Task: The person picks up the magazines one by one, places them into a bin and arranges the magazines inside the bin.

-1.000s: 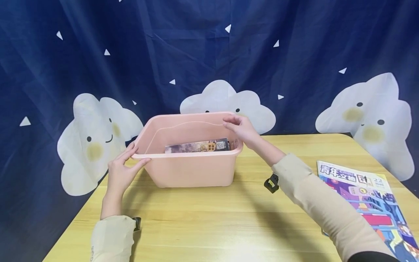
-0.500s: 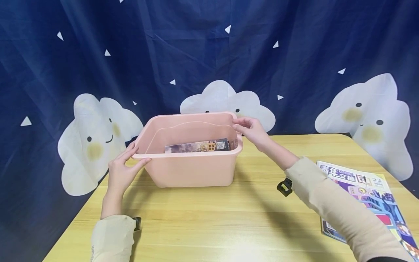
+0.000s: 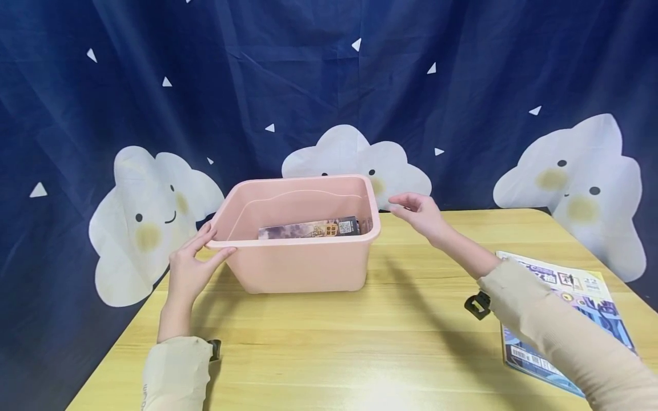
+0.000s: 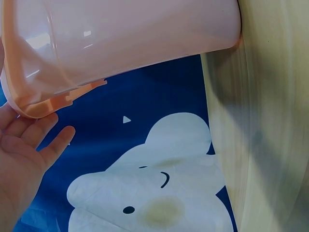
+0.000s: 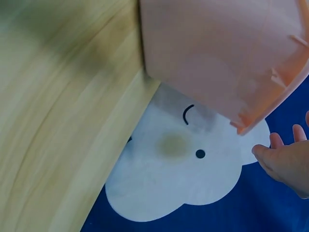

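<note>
A pink plastic bin point(image 3: 303, 268) stands on the table with its mouth tilted toward me in the head view. Inside lies a magazine or book point(image 3: 313, 228) with a purple and dark cover, mostly hidden by the front wall. My left hand point(image 3: 190, 271) rests at the bin's left front corner, thumb along the front rim and fairly straight fingers at the side rim; the left wrist view has those fingers point(image 4: 41, 128) right at the rim. To the right of the bin, my right hand point(image 3: 421, 217) hovers with loosely bent fingers, apart from it and holding nothing.
A colourful magazine point(image 3: 570, 279) lies at the right of the wooden table point(image 3: 329, 342), partly covered by my right sleeve. Behind the table hangs a dark blue curtain point(image 3: 236, 68) with white clouds. A black strap piece point(image 3: 478, 305) juts from the right sleeve.
My right hand has drawn back from over the bin's right rim, moving rightward into the air beside it. The left hand, the bin and its contents keep their places.
</note>
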Motion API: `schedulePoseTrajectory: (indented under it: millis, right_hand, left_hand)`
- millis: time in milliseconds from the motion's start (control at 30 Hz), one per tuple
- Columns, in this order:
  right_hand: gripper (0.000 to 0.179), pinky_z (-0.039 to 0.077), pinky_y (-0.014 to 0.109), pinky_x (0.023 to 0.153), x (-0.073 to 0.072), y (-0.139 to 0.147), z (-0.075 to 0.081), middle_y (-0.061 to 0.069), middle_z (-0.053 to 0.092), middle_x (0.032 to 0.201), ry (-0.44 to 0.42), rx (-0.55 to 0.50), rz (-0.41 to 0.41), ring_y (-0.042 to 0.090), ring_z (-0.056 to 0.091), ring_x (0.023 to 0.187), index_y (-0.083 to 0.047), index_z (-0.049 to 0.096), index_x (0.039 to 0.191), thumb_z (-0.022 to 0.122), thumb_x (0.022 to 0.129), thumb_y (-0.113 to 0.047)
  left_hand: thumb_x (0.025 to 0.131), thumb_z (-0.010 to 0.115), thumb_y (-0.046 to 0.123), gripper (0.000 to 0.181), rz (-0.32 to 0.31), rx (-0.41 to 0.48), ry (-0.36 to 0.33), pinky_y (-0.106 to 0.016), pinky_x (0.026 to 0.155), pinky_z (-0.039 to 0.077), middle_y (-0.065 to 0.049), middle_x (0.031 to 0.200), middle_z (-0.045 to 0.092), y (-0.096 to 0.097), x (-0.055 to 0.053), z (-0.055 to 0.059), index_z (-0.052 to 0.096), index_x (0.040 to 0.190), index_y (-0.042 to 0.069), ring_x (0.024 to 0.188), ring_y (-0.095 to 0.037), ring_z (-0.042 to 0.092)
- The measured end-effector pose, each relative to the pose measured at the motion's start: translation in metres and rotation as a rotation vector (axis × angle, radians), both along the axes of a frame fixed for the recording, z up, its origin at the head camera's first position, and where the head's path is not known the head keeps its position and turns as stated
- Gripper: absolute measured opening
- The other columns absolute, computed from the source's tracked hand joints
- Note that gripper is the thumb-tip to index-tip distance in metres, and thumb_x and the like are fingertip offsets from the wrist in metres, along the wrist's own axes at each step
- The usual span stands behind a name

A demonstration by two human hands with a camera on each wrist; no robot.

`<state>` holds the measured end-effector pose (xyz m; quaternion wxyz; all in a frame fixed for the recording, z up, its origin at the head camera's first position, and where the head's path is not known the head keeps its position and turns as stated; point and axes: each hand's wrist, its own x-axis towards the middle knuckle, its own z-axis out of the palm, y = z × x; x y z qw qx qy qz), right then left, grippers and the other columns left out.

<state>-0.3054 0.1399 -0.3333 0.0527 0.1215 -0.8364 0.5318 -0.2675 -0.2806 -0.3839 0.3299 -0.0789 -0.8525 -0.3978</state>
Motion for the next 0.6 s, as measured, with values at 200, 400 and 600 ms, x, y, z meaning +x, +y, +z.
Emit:
schedulePoseTrajectory:
  millis: [200, 400, 600]
  right_hand:
    - [0.03, 0.042, 0.012, 0.079, 0.008, 0.019, -0.006, 0.019, 0.061, 0.109, 0.042, 0.012, -0.035, -0.001, 0.052, 0.089, 0.013, 0.055, 0.113, 0.055, 0.09, -0.007]
    - [0.033, 0.041, 0.01, 0.08, 0.017, 0.043, -0.014, -0.006, 0.063, 0.099, 0.031, -0.016, -0.04, -0.008, 0.052, 0.089, 0.014, 0.053, 0.112, 0.056, 0.09, -0.01]
    - [0.036, 0.041, 0.009, 0.077, 0.022, 0.064, -0.023, -0.013, 0.06, 0.096, 0.017, 0.02, -0.056, -0.01, 0.051, 0.086, 0.014, 0.051, 0.114, 0.055, 0.092, -0.013]
  left_hand:
    - [0.067, 0.082, 0.015, 0.054, 0.003, -0.003, -0.001, -0.042, 0.099, 0.037, -0.015, 0.124, 0.056, 0.0, 0.0, 0.0, 0.063, 0.115, -0.002, 0.116, -0.032, 0.05]
    - [0.067, 0.082, 0.014, 0.054, 0.001, -0.006, 0.002, -0.043, 0.099, 0.038, -0.017, 0.124, 0.056, 0.001, 0.001, 0.001, 0.062, 0.115, -0.002, 0.116, -0.033, 0.05]
    - [0.067, 0.082, 0.014, 0.054, 0.009, -0.02, 0.01, -0.042, 0.099, 0.038, -0.016, 0.123, 0.056, 0.001, 0.001, 0.001, 0.062, 0.115, -0.002, 0.116, -0.033, 0.05]
